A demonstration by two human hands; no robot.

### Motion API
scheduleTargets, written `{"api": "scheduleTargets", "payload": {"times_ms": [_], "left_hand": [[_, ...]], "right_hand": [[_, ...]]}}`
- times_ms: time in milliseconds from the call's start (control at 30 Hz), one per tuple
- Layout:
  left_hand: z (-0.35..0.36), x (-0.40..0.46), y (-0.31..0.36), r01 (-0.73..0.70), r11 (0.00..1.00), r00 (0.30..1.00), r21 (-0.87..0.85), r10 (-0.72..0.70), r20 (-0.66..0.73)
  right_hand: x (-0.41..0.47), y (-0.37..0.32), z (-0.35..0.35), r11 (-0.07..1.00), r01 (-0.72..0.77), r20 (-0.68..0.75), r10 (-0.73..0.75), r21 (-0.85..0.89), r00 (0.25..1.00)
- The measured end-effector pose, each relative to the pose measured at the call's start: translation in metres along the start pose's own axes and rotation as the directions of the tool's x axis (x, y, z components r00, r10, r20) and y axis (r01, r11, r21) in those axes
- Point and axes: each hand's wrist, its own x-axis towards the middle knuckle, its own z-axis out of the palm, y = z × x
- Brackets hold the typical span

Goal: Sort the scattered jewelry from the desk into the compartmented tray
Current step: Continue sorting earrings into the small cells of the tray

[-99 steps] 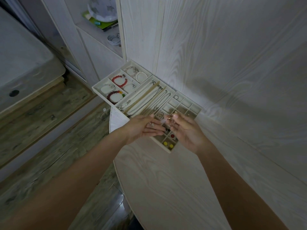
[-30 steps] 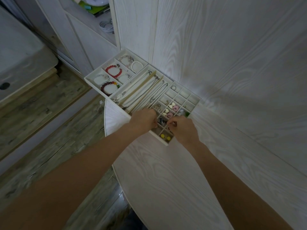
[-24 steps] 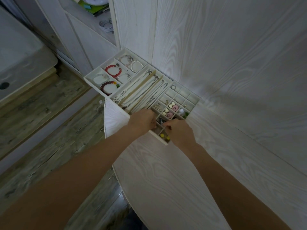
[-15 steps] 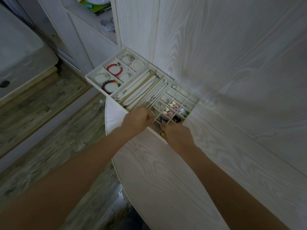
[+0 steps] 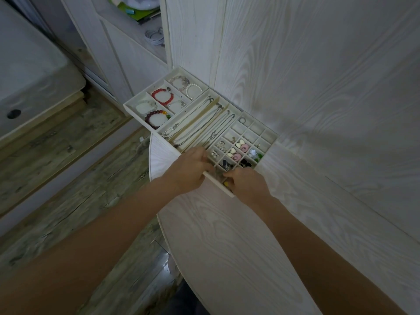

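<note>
Now the fingers of the right hand (image 5: 246,184) are curled down into the near corner of the tray (image 5: 271,142), over the small boxes by its front edge. I cannot tell if they pinch anything, because the knuckles hide the tips. The fingers of the left hand (image 5: 189,170) are bent too, and they touch the tray's front edge just beside the right hand. What they hold, if anything, is hidden as well.

A few seconds ago both hands were up in the air over the tray, with something tiny between the fingertips. Since then they have come down and slid toward the near edge. I think the tiny piece is being put into one of the front boxes, or was just dropped there.

Around the hands, the small boxes hold pink earrings (image 5: 241,152), pale hearts (image 5: 235,148) and a yellow bit (image 5: 226,184) right by the right hand. In the middle of the frame, thin chains (image 5: 204,123) lie in long slots. Toward the upper left, bead bracelets (image 5: 161,96) sit in bigger boxes.

The tabletop (image 5: 227,246) near the arms shows no loose jewelry, so the sorting looks close to finished.
</note>
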Motion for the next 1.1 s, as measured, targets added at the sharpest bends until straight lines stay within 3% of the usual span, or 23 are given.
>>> {"api": "scheduleTargets", "payload": {"times_ms": [200, 567, 667, 800, 867, 933, 1000, 1100], "left_hand": [[-0.004, 0.008, 0.012, -0.014, 0.967, 0.997, 0.254, -0.005, 0.072], [-0.003, 0.01, 0.013, -0.048, 0.957, 0.993, 0.285, 0.015, 0.117], [-0.003, 0.009, 0.014, -0.044, 0.956, 0.995, 0.289, 0.017, 0.096], [-0.003, 0.007, 0.012, -0.06, 0.955, 0.995, 0.29, 0.033, 0.096], [-0.002, 0.006, 0.012, -0.056, 0.949, 0.994, 0.31, 0.025, 0.105], [-0.002, 0.005, 0.012, -0.053, 0.951, 0.995, 0.304, 0.024, 0.101], [-0.002, 0.005, 0.012, -0.066, 0.965, 0.996, 0.254, 0.047, 0.077], [-0.002, 0.006, 0.011, -0.068, 0.993, 0.995, 0.097, 0.074, -0.061]], "right_hand": [[0.008, -0.005, 0.003, 0.993, 0.007, 0.042, -0.003, -0.114, 0.999], [0.009, 0.0, -0.003, 0.998, -0.026, 0.06, 0.03, -0.064, 0.998], [0.008, 0.0, -0.003, 0.998, -0.051, 0.054, 0.049, 0.039, 0.997], [0.007, 0.002, -0.013, 0.91, -0.123, -0.028, 0.146, 0.397, 0.989], [0.006, 0.001, -0.02, 0.721, -0.244, 0.035, 0.292, 0.648, 0.956], [0.005, 0.003, -0.028, 0.271, -0.364, 0.238, 0.403, 0.891, 0.883], [0.004, 0.005, -0.035, -0.118, -0.35, 0.368, 0.378, 0.929, 0.85], [0.002, 0.009, -0.041, -0.347, -0.28, 0.39, 0.307, 0.895, 0.868]]}}
